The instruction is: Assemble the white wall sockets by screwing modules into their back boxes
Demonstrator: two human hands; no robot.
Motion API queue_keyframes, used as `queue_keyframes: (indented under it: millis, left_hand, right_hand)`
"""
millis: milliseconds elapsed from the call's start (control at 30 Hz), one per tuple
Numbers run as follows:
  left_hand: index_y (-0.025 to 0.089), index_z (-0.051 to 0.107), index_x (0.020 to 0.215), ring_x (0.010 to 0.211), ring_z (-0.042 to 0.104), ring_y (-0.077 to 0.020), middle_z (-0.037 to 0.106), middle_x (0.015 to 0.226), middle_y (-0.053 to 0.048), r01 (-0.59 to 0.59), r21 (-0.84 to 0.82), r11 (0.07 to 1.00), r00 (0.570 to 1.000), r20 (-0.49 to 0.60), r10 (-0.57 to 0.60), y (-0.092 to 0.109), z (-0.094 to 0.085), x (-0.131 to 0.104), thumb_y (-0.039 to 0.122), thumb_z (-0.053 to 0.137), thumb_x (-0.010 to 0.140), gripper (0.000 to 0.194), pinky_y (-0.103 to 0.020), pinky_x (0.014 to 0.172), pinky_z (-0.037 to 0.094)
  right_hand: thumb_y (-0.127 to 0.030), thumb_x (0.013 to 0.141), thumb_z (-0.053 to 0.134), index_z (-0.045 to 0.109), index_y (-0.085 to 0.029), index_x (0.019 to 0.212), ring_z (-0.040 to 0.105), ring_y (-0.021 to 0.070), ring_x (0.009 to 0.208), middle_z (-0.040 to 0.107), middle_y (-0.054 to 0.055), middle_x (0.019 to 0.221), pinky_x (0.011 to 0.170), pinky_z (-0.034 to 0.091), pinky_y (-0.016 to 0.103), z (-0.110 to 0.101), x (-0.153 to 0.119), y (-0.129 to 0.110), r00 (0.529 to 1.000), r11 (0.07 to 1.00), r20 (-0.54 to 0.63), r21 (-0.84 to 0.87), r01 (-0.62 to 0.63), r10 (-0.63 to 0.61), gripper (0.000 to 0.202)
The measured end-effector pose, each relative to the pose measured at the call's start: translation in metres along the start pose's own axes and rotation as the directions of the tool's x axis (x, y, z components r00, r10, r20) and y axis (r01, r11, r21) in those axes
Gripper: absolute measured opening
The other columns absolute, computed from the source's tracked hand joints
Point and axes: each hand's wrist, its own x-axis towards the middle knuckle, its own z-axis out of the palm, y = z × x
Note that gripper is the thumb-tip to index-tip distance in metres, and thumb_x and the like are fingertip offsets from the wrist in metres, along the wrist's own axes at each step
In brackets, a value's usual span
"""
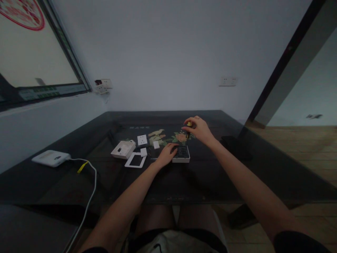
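Observation:
My right hand (198, 129) is closed on a screwdriver (189, 124) with a yellow and black handle, held upright above the table. Below its tip lies a white box-shaped socket housing (181, 160) with a dark inside facing up. My left hand (167, 154) grips the left edge of that housing, fingers bent over its rim. To the left of this hand are a white frame (127, 163), a white socket panel (142, 140), two small white pieces (156, 144) and an open white back box (123, 150).
The dark glossy table (168, 186) carries a floral print. A white device (51, 158) with a white cable (94, 175) and yellow tag lies at left. A dark flat object (235, 147) sits at right. Wall sockets (228, 81) are behind.

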Motion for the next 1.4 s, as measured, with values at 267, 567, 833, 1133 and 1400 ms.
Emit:
queue_keyframes:
  millis: [267, 567, 833, 1133, 1400]
  left_hand:
    - [0.016, 0.06, 0.113, 0.107, 0.056, -0.0219, 0.061, 0.11, -0.01, 0.001, -0.003, 1.0, 1.0, 0.005, -0.001, 0.003, -0.001, 0.0, 0.02, 0.046, 0.088, 0.028, -0.039, 0.099, 0.042]
    - [0.016, 0.059, 0.113, 0.106, 0.057, -0.022, 0.062, 0.111, -0.01, -0.002, 0.019, 1.0, 1.0, 0.003, 0.002, -0.001, 0.0, 0.0, 0.02, 0.046, 0.088, 0.028, -0.039, 0.097, 0.043]
    - [0.016, 0.059, 0.114, 0.11, 0.055, -0.0225, 0.061, 0.113, -0.011, -0.007, 0.023, 1.0, 1.0, 0.015, 0.007, 0.0, 0.0, 0.001, 0.023, 0.045, 0.089, 0.029, -0.039, 0.1, 0.041]
    - [0.015, 0.059, 0.114, 0.106, 0.057, -0.0221, 0.061, 0.112, -0.011, 0.002, 0.02, 1.0, 1.0, 0.013, -0.003, 0.0, 0.0, 0.0, 0.021, 0.045, 0.089, 0.029, -0.038, 0.097, 0.043]
    - [0.015, 0.059, 0.115, 0.109, 0.055, -0.0222, 0.06, 0.112, -0.011, -0.005, 0.007, 1.0, 1.0, 0.014, 0.005, -0.001, -0.001, -0.001, 0.024, 0.044, 0.09, 0.03, -0.038, 0.099, 0.042]
  right_hand:
    - [-0.013, 0.076, 0.06, 0.064, -0.022, 0.107, 0.059, 0.0191, 0.081, 0.065, 0.005, 0.09, 0.076, 0.047, 0.035, 0.001, -0.002, 0.005, 1.0, 0.998, 0.019, 0.061, -0.021, 0.02, 0.032]
    - [-0.032, 0.075, 0.068, 0.068, -0.022, 0.092, 0.058, 0.0169, 0.074, 0.058, 0.005, 0.091, 0.069, 0.049, 0.032, 0.005, -0.006, -0.004, 1.0, 1.0, -0.019, 0.026, -0.015, 0.016, 0.02]
    - [-0.008, 0.074, 0.058, 0.062, -0.02, 0.107, 0.062, 0.018, 0.083, 0.066, 0.004, 0.092, 0.079, 0.05, 0.035, -0.002, -0.001, 0.007, 0.995, 0.984, 0.102, 0.176, -0.04, 0.023, 0.035]
    - [-0.031, 0.074, 0.07, 0.065, -0.022, 0.091, 0.055, 0.0171, 0.073, 0.056, 0.004, 0.089, 0.068, 0.045, 0.03, 0.003, -0.007, -0.005, 1.0, 0.997, -0.005, -0.075, -0.017, 0.016, 0.02]
    - [-0.004, 0.073, 0.06, 0.065, -0.019, 0.096, 0.059, 0.0174, 0.083, 0.064, 0.004, 0.09, 0.075, 0.047, 0.03, -0.011, 0.001, -0.002, 0.984, 0.996, 0.173, 0.087, 0.012, -0.027, 0.028]
